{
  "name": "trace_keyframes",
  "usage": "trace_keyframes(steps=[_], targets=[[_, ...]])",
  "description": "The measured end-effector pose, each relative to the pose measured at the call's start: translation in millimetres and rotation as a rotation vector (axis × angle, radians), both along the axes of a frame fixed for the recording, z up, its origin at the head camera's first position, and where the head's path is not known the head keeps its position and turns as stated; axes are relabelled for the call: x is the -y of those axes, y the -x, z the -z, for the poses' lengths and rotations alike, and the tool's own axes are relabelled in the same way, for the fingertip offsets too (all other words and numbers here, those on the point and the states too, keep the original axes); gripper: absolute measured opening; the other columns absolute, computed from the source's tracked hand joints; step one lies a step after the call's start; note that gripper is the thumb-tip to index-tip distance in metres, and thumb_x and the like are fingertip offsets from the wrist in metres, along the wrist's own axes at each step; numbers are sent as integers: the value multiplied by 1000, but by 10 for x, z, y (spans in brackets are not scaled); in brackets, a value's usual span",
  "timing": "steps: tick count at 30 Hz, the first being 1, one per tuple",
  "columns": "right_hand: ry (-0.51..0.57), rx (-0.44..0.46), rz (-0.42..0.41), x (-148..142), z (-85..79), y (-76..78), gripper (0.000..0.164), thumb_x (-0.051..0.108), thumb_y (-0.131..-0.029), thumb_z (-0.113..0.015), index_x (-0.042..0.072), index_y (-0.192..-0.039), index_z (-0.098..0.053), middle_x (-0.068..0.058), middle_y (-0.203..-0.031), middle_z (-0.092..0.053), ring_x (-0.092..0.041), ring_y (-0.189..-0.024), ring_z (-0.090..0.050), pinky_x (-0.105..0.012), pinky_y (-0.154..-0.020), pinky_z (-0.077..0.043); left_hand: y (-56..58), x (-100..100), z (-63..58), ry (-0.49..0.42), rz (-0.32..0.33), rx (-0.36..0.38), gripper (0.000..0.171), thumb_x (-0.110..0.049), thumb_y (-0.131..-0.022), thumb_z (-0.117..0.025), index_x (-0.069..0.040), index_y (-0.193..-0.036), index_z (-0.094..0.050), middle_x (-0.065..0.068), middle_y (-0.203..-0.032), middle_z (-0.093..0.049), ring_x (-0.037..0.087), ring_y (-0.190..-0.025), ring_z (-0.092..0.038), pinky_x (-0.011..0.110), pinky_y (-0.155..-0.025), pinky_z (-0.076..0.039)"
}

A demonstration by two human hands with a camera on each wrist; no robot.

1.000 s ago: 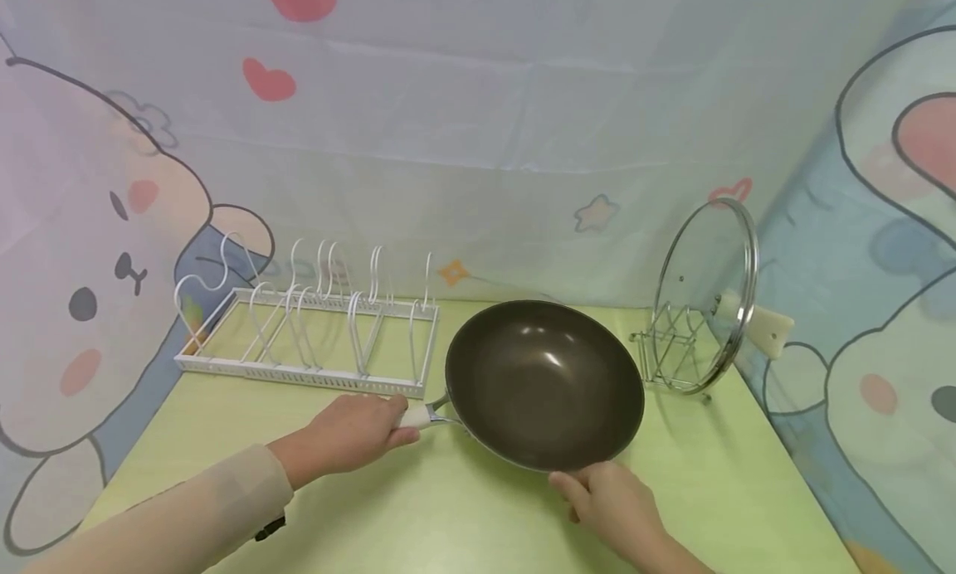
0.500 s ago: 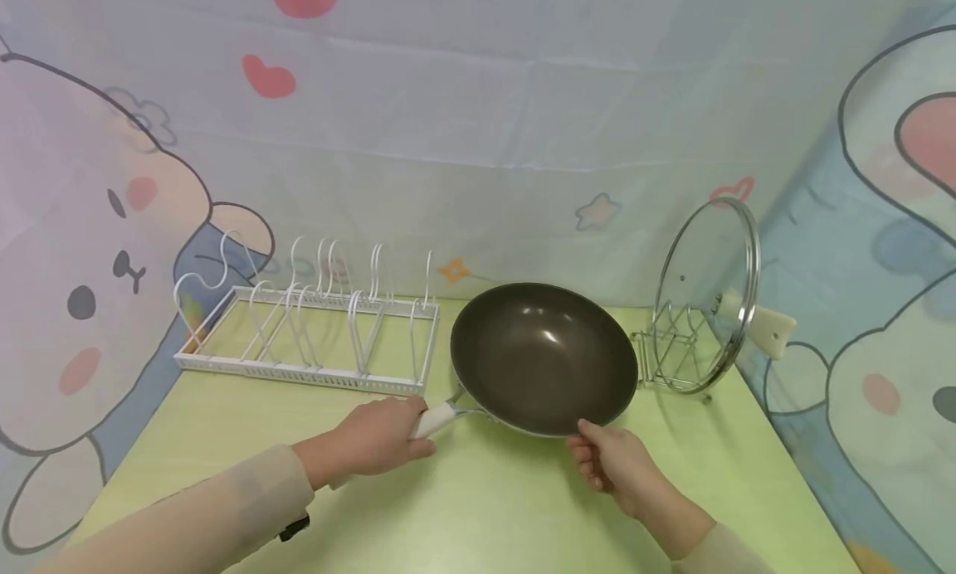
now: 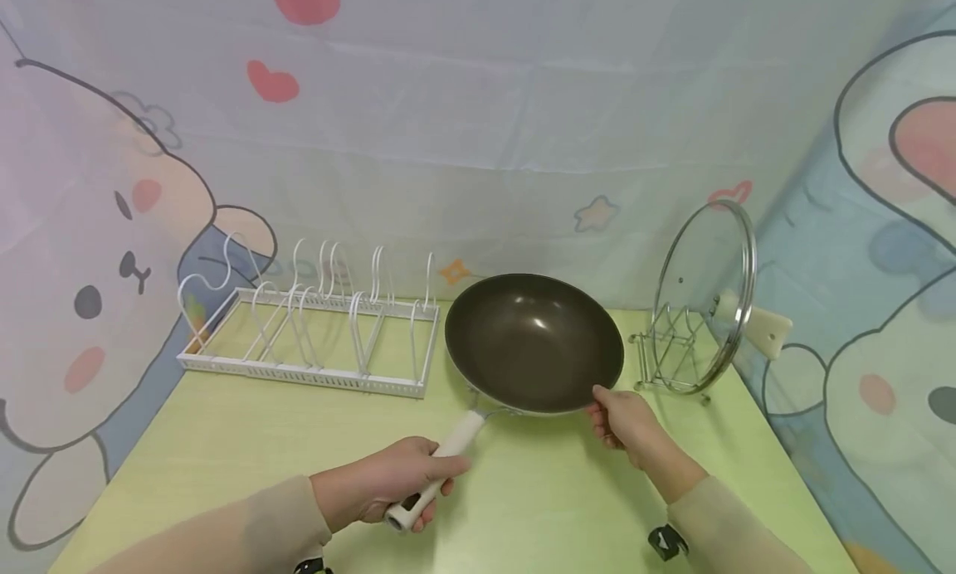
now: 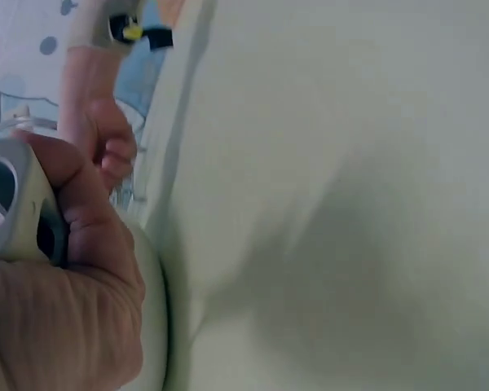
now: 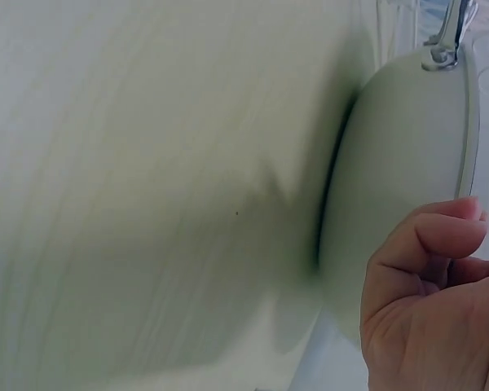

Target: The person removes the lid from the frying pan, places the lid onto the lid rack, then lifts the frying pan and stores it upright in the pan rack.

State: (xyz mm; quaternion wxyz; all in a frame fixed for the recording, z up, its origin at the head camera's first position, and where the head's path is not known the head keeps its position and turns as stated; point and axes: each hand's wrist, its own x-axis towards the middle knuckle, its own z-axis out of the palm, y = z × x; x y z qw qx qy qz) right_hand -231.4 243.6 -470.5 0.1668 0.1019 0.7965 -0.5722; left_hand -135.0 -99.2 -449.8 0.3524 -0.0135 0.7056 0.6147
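Plainly, both hands [image 3: 407, 476] [image 3: 627, 423] grip the pan [image 3: 534, 342]; a wire rack [image 3: 644, 362] holds the lid [image 3: 704, 279].

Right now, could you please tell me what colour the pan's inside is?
Dark brown; the pan's inside shows best in the head view.

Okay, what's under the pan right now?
The right wrist view shows the pan curving down toward the table, with a dark shadow between them. Whatever lies directly beneath the pan is covered, so I can't tell.
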Motion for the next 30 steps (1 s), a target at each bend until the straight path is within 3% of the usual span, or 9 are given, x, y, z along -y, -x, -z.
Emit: trace_keyframes(steps=[6,11,15,19,22,30], targets=[[-28,-7,8,-97,6,151,44,41,-115,-43,11,-88,-60,7,-66,-53,-7,-59,-51,-20,-52,-44,-205,-276,62,-153,-79,111,52,-41,-105,-66,-1,-129,-45,-3,-80,-58,7,-48,-51,18,-44,-47],[-48,-15,-26,-162,-3,255,47,47,-115,-42,12,-89,-58,7,-68,-52,-8,-62,-50,-21,-54,-44,-355,-547,71,-247,-130,138,47,-38,-108,-62,-1,-129,-42,-4,-76,-55,6,-49,-52,17,-45,-48],[-74,-30,-41,-180,-25,333,49,52,-115,-41,13,-88,-57,6,-70,-51,-8,-63,-49,-22,-55,-42,-436,-775,86,-292,-125,132,42,-35,-109,-60,-2,-127,-41,-4,-77,-56,7,-54,-58,20,-54,-54],[-101,-49,-35,-194,-52,429,50,53,-114,-42,14,-86,-56,6,-70,-51,-9,-63,-49,-23,-54,-43,-484,-1006,117,-296,-110,98,33,-35,-109,-59,-6,-119,-44,-2,-81,-59,8,-61,-67,28,-72,-62],[-117,-63,-40,-206,-57,496,51,53,-114,-42,14,-85,-56,5,-69,-52,-9,-62,-49,-23,-54,-43,-498,-1139,127,-338,-112,123,36,-34,-109,-59,-5,-121,-41,-1,-85,-60,10,-66,-70,32,-81,-64],[-128,-68,-43,-207,-32,592,52,53,-113,-43,10,-88,-57,4,-70,-52,-10,-62,-47,-24,-53,-41,-508,-1271,128,-402,-108,177,44,-37,-109,-62,-2,-123,-40,-1,-91,-63,11,-75,-75,32,-84,-65]])
